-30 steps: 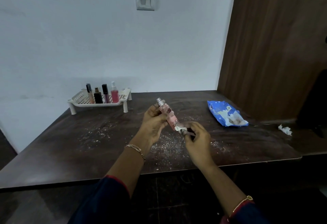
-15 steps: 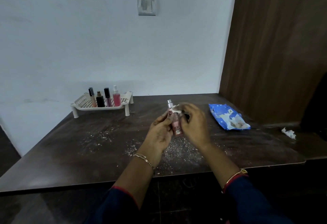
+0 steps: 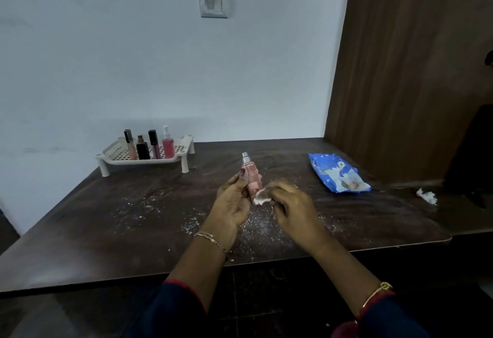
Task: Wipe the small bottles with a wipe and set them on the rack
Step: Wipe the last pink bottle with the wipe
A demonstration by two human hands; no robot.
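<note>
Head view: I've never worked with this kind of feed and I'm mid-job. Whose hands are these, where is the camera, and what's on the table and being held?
There is no machine here: a person wears one camera on the head, looking forward and down at their own bare hands. The left hand grips a small pink bottle upright above the dark table. The right hand presses a white wipe against the bottle's lower part. At the back left a white rack holds four small bottles standing. To the right lies a blue wipes pack, and further right a crumpled white scrap. Pale crumbs dot the tabletop.
</note>
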